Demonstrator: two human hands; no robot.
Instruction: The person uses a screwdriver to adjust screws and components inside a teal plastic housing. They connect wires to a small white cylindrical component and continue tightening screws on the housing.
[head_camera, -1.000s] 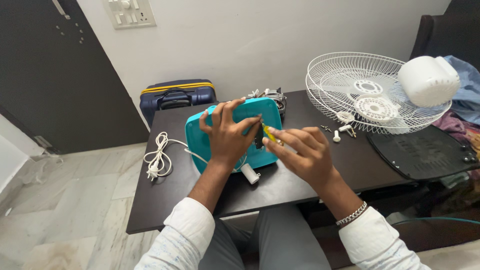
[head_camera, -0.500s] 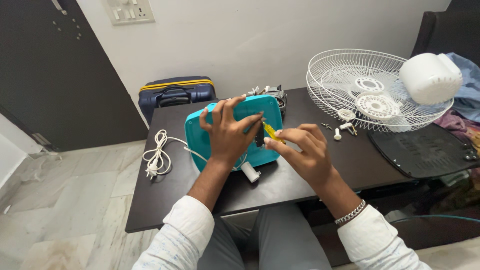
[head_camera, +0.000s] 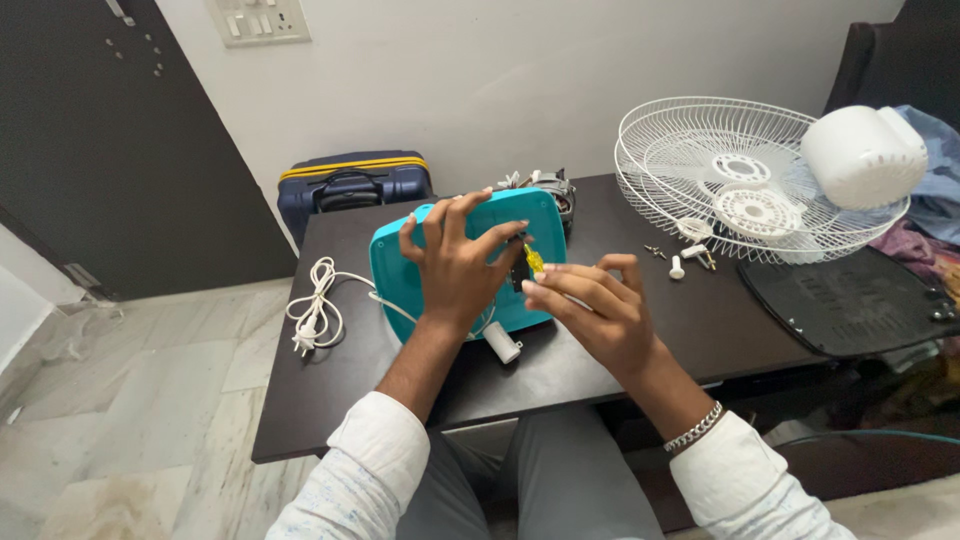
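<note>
Two hands meet over a teal plastic housing (head_camera: 455, 262) lying flat near the middle of the dark table (head_camera: 330, 400). My left hand (head_camera: 455, 270) is spread wide, fingers splayed and pressing down on the housing's top. My right hand (head_camera: 590, 310) is closed narrowly around a small yellow-handled screwdriver (head_camera: 534, 260), its tip set against the housing's right side. Behind the housing, a motor (head_camera: 555, 190) with loose wires partly shows. One white wire fan guard (head_camera: 740, 180) lies like a shallow bowl at the table's right end, with a round white hub plate (head_camera: 755, 212) inside it and a white motor cover (head_camera: 862, 155) resting on its rim. Compared with half a second ago, the right hand sits a little lower and the screwdriver stands more upright; the left hand has not shifted. A white cord (head_camera: 315, 310) lies coiled left of the housing, and a white cylinder (head_camera: 502, 345) lies just in front of it.
</note>
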